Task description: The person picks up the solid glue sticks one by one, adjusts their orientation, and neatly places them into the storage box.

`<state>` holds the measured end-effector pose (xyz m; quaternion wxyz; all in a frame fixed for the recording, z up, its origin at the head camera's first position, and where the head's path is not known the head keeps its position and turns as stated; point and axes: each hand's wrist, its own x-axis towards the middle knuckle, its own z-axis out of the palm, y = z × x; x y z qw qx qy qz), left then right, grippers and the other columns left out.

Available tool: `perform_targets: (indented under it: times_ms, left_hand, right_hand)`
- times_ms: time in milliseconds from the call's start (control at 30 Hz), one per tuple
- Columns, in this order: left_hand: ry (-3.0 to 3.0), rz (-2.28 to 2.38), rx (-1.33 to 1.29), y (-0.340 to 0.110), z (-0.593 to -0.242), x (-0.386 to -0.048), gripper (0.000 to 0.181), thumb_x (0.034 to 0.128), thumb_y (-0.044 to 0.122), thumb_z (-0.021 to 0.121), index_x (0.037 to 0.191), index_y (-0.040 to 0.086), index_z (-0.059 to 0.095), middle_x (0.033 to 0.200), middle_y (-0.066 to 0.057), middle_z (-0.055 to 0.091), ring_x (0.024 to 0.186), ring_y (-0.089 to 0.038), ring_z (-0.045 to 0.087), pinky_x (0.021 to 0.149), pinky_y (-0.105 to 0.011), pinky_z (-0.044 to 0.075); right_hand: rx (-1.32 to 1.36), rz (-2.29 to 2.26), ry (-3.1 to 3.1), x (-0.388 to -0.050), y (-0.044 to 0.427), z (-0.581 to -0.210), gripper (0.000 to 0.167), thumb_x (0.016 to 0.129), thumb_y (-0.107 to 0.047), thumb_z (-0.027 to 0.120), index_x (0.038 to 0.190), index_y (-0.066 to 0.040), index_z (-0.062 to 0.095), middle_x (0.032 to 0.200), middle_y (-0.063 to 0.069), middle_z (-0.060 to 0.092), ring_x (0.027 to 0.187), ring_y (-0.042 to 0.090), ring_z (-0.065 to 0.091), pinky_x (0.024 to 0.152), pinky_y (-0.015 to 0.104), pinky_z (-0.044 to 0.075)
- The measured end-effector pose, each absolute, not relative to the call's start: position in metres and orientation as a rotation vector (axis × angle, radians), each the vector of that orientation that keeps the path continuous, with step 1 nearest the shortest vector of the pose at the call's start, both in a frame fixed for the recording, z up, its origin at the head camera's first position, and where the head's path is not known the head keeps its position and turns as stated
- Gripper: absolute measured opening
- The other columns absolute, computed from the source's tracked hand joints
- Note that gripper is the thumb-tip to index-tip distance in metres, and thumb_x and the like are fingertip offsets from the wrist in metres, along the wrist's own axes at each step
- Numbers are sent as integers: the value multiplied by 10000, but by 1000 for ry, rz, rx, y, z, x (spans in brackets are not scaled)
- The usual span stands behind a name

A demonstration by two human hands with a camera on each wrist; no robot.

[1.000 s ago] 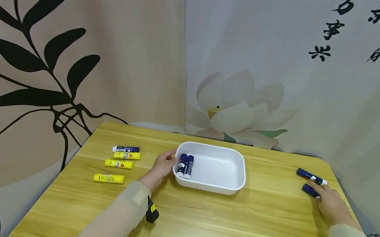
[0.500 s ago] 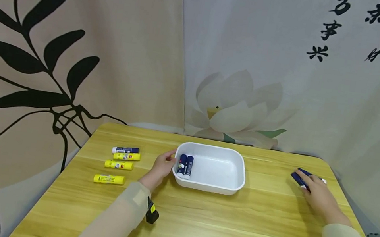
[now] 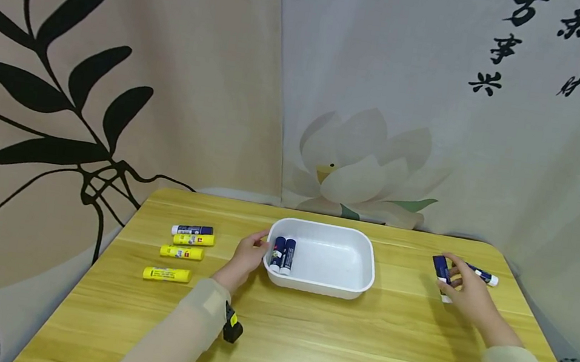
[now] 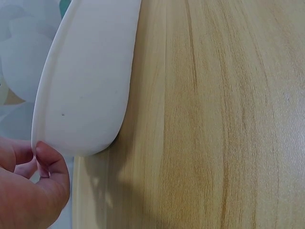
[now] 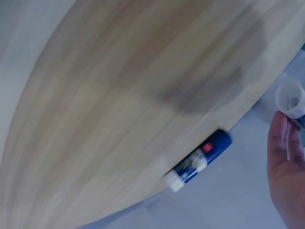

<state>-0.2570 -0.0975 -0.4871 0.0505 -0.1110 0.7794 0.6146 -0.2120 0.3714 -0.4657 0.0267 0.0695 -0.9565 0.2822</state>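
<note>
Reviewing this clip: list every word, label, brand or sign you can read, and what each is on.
"万事兴": wall hanging, left column of brush characters, top to bottom.
"亲": wall hanging, to the right of that column's top.
"里": wall hanging, farther right; the characters above and below it are unclear.
Blue tubes and yellow tubes: printed labels, too small or blurred to read.

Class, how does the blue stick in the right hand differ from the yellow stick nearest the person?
The blue stick is dark blue and white; the yellow stick looks mostly yellow. The right hand grips the blue stick; the yellow stick lies on the table. Both are tube-shaped.
</note>
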Motion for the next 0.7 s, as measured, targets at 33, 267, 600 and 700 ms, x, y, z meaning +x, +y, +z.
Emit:
perform_targets:
  times_ms: [33,267,600,700]
  left_hand:
    - [2375,1871,-337,-97,-487,-257,397,950,87,521,1346,113,534,971,-69,481,934,-196,463,699,-211,438]
    - [2358,1888,-334,-97,-487,-257,395,954,84,514,1348,112,532,972,-64,477,925,-185,466,687,-200,454]
    - [2346,1874,-354,-98,-487,-258,396,959,106,513,1353,142,529,1010,-69,481,967,-193,461,720,-208,458]
    - [2351,1858,-358,-98,-487,-258,397,961,113,512,1356,151,528,1044,-86,486,992,-209,461,740,-223,461]
  right_hand:
    - [196,911,-2945,-211,368,-465,689,899,-115,635,1473,-64,256,1086,251,536,877,340,588,644,379,516]
    - [69,1152,-2913,-208,342,-456,721,912,-254,628,1470,-35,227,1129,287,506,942,413,595,645,394,551]
    - [-141,1620,-2879,-209,305,-441,806,910,-309,624,1507,-68,138,1247,294,431,790,163,610,720,378,559]
    - [-163,1698,-2856,-207,293,-437,812,906,-307,631,1505,-64,138,1269,291,412,837,158,607,754,365,561]
